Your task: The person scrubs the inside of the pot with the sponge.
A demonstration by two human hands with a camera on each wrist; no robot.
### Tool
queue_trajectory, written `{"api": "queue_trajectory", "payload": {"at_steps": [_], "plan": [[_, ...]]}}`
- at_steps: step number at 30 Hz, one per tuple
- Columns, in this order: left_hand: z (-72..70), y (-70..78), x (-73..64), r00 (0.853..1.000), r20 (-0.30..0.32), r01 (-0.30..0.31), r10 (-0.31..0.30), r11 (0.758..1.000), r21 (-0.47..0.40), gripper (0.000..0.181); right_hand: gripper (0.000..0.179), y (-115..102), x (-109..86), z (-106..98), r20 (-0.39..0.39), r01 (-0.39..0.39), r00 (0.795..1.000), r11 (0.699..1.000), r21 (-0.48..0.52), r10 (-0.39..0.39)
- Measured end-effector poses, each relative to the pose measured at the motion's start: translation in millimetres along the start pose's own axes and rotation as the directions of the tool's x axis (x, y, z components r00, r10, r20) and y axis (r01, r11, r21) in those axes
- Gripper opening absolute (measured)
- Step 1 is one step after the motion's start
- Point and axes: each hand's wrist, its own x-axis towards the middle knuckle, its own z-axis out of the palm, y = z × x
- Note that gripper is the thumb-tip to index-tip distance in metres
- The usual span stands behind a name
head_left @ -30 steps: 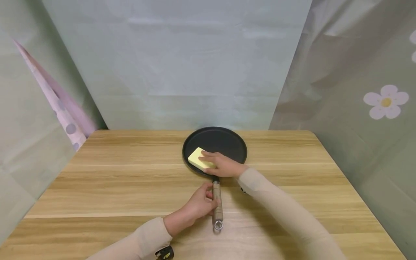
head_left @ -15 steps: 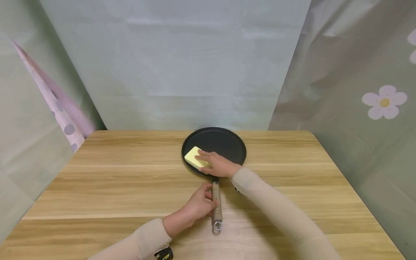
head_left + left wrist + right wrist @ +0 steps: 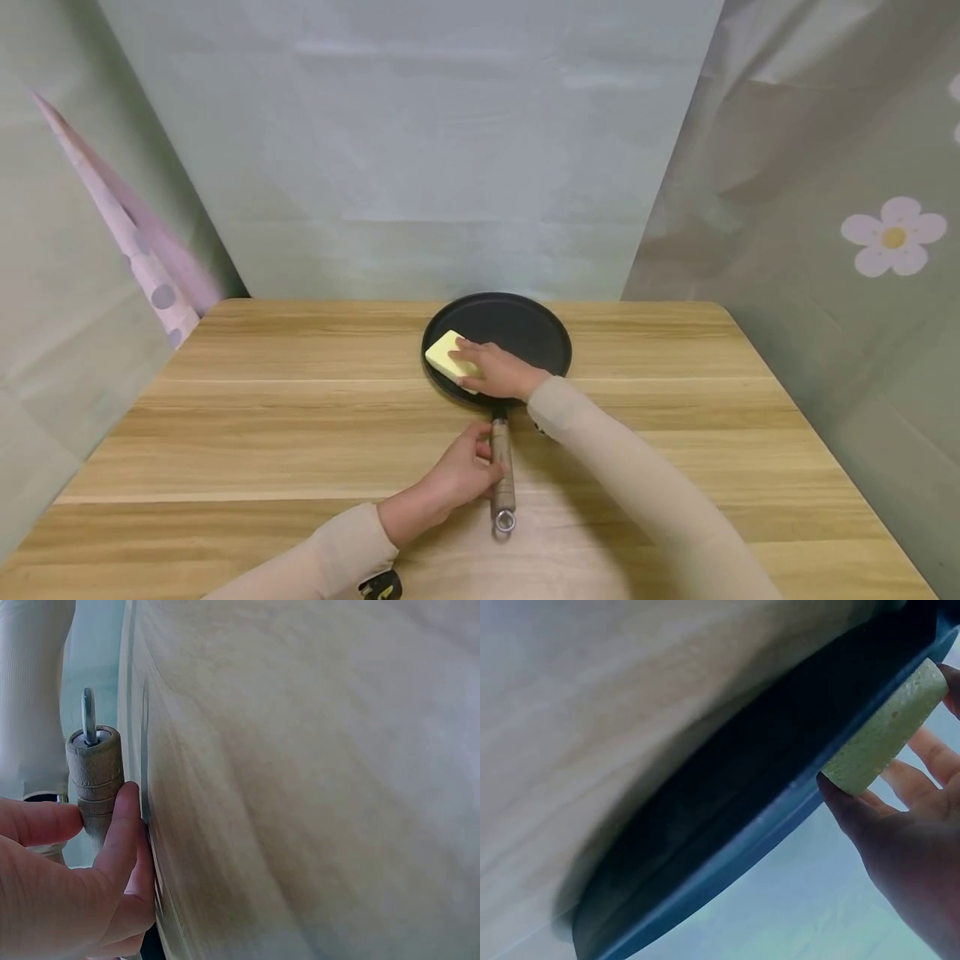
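Observation:
A round black flat pan (image 3: 517, 325) lies near the far edge of the table, its wooden handle (image 3: 502, 467) pointing toward me. My left hand (image 3: 453, 473) pinches that handle between thumb and fingers; in the left wrist view the thumb and fingers meet the handle (image 3: 97, 776) on opposite sides, below its metal ring (image 3: 88, 716). My right hand (image 3: 498, 371) grips a pale yellow sponge (image 3: 444, 354) on the left part of the pan. The right wrist view has the sponge (image 3: 889, 731) at the pan's rim (image 3: 727, 870), with thumb and fingers around it.
The wood-grain table (image 3: 262, 417) extends to both sides of the pan. Pale green sheets (image 3: 442, 150) hang behind and beside it, and the right one bears a printed flower (image 3: 892, 237). A pink spotted fold (image 3: 161, 275) shows at the left.
My right hand and the sponge have slid a little leftward and away from me across the pan. The left hand keeps its hold on the handle, and the pan stays put.

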Motion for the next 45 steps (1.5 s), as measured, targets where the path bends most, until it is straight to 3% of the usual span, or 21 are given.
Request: {"api": "queue_trajectory", "payload": {"at_steps": [17, 25, 45], "plan": [[0.6, 0.3, -0.4, 1.0, -0.009, -0.001, 0.001, 1.0, -0.003, 0.064, 0.055, -2.3, 14.6, -6.0, 0.035, -0.068, 0.997, 0.998, 0.017, 0.067], [0.9, 1.9, -2.2, 1.0, -0.006, -0.001, 0.001, 1.0, -0.013, 0.064, 0.055, 1.3, 23.2, -4.9, 0.03, -0.089, 0.995, 0.995, -0.033, 0.09], [1.3, 2.2, -1.7, 1.0, -0.012, -0.007, 0.007, 1.0, -0.011, 0.064, 0.057, 11.9, 41.9, -14.2, 0.053, -0.195, 0.979, 0.98, -0.034, 0.197]]}}
